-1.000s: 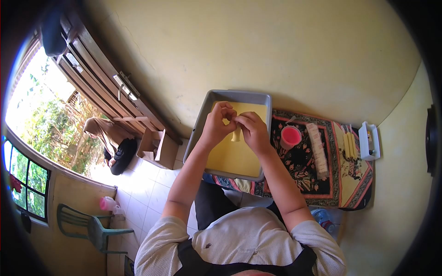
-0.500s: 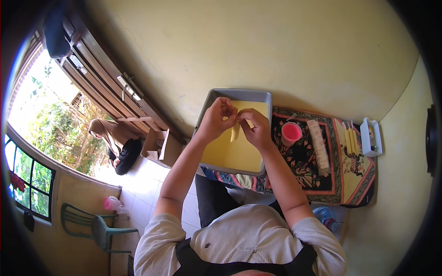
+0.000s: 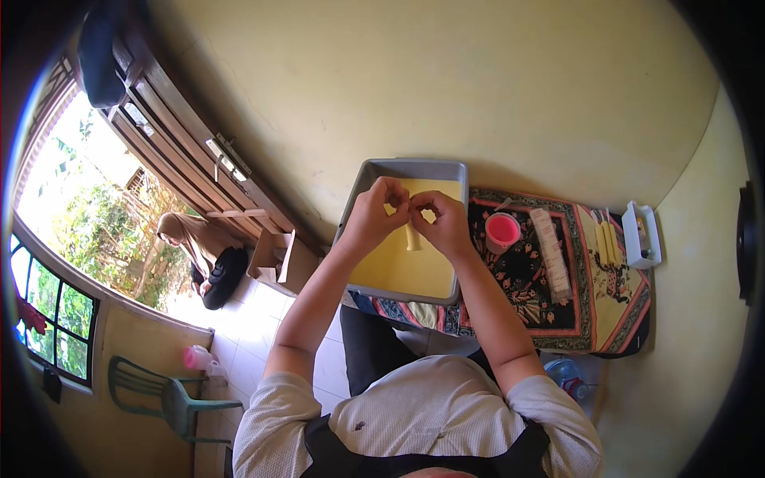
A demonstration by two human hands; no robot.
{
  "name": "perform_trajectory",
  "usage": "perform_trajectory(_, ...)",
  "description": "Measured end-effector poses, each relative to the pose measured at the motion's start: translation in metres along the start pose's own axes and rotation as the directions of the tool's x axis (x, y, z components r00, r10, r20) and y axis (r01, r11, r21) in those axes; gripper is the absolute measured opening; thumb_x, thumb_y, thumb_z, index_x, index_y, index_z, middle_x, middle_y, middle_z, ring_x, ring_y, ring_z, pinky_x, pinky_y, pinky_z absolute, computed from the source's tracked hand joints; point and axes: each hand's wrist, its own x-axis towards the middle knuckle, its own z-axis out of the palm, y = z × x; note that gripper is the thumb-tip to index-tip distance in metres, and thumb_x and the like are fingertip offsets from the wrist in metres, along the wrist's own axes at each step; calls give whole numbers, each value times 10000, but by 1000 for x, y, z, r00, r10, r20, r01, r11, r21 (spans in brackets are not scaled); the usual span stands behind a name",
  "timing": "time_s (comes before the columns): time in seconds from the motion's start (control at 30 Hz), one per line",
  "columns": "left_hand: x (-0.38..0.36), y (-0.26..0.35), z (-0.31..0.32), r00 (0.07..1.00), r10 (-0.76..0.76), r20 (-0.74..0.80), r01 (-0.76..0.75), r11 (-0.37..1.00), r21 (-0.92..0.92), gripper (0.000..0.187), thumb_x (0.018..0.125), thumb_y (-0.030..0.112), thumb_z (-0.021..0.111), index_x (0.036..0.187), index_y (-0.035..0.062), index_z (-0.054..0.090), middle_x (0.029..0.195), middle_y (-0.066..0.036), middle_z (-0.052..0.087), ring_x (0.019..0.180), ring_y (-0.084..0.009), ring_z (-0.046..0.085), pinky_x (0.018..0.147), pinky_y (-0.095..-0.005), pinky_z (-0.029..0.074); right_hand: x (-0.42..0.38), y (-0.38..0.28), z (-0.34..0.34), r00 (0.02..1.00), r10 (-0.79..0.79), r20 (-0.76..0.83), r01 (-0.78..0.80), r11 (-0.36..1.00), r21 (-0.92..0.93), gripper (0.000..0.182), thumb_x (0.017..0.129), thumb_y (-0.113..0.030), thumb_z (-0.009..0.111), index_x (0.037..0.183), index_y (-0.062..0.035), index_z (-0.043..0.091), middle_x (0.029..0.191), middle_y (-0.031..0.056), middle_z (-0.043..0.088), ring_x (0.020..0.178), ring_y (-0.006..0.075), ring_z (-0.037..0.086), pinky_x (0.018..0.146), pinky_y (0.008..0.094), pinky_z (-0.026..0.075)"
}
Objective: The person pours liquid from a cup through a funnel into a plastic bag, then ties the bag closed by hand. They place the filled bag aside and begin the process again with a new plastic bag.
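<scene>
Above a grey tub (image 3: 456, 171) of pale yellow liquid (image 3: 382, 267), both my hands meet at the top of a narrow plastic bag (image 3: 413, 238). The bag hangs down between them and looks pale yellow, with its wider end lowest. My left hand (image 3: 374, 219) pinches it from the left, fingers curled. From the right, my right hand (image 3: 443, 227) pinches close to the same spot, thumb and forefinger bent. The exact grip at the fingertips is too small to make out.
Right of the tub, a patterned cloth (image 3: 518, 311) bears a pink cup (image 3: 503, 231), a strip of clear packaging (image 3: 551, 255), several yellow filled tubes (image 3: 607, 243) and a white tray (image 3: 637, 239). A person (image 3: 199, 255) sits by the doorway beside a cardboard box (image 3: 280, 263). A green chair (image 3: 171, 402) stands left.
My hands have lowered slightly and stay together at the bag's top. The bag now hangs straighter, with its lower end a little lower. The view has shifted slightly.
</scene>
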Motion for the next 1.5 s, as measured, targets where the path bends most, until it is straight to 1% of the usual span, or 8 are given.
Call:
perform_trajectory(0.23, -8, -30, 15, 987, 40, -155, -46, 998, -34, 241, 1066, 61, 752, 1246, -17, 613, 1095, -74, 744, 1033, -127, 722, 943, -301, 584, 4, -11, 2, 999, -8, -38, 11, 997, 73, 206, 981, 53, 796, 1184, 17, 801, 1052, 140, 822, 957, 188, 810, 848, 312, 636)
perform_trajectory(0.33, -17, -39, 23, 987, 18, -162, -38, 992, -124, 237, 1097, 93, 730, 1274, -25, 626, 1145, -70, 730, 1064, -117, 706, 954, -286, 571, 10, -8, -1, 979, -204, 19, 205, 975, -81, 235, 997, 82, 761, 1218, 13, 802, 1067, 156, 813, 952, 223, 806, 848, 327, 635)
perform_trajectory(0.5, -23, -50, 34, 990, -69, -120, 23, 939, -344, 246, 1130, 111, 703, 1324, -30, 648, 1206, -60, 734, 1103, -96, 692, 967, -271, 558, 15, -19, -1, 972, -232, 41, 235, 963, -131, 198, 987, 86, 744, 1167, 17, 791, 1030, 160, 798, 916, 277, 798, 829, 350, 632)
perform_trajectory(0.7, -23, -42, 31, 985, -68, -161, 27, 970, -240, 264, 1131, 104, 699, 1347, -42, 660, 1187, -63, 767, 1087, -104, 717, 962, -281, 568, 29, -31, -9, 950, -247, 191, 294, 914, -281, 110, 970, 7, 766, 1074, 8, 732, 1001, 157, 772, 873, 333, 778, 765, 401, 626)
perform_trajectory(1.1, -9, -43, 24, 957, 114, -266, -123, 992, -16, 201, 1021, 46, 747, 1210, -25, 751, 1013, -107, 762, 895, -172, 706, 806, -334, 573, 85, -47, -20, 621, -362, 696, 778, 392, -490, 137, 905, -152, 774, 937, -68, 671, 957, 84, 694, 997, 277, 709, 846, 418, 616)
perform_trajectory(1.23, -8, -40, 20, 988, -74, -133, 33, 958, -286, 157, 1036, 62, 652, 1155, -15, 720, 1013, -54, 720, 964, -158, 692, 877, -317, 549, 86, -48, -19, 588, -382, 713, 797, 422, -432, 182, 877, -148, 795, 924, -76, 634, 928, 84, 660, 931, 292, 688, 831, 425, 595)
perform_trajectory(1.4, -3, -31, 19, 979, -196, 56, 176, 675, -717, 176, 1023, 141, 551, 1078, 61, 698, 1009, 20, 658, 1033, -104, 604, 974, -276, 449, 83, -55, -19, 624, -422, 658, 746, 572, -340, 218, 820, -71, 809, 931, -61, 622, 891, 112, 653, 868, 328, 683, 764, 446, 584)
perform_trajectory(1.5, -3, -40, 23, 978, -199, 66, 180, 638, -749, 152, 996, 160, 559, 1036, 87, 687, 989, 26, 637, 998, -87, 552, 942, -260, 407, 77, -45, -16, 654, -465, 597, 731, 591, -341, 234, 800, -46, 811, 932, -54, 618, 887, 119, 655, 837, 337, 686, 728, 452, 584)
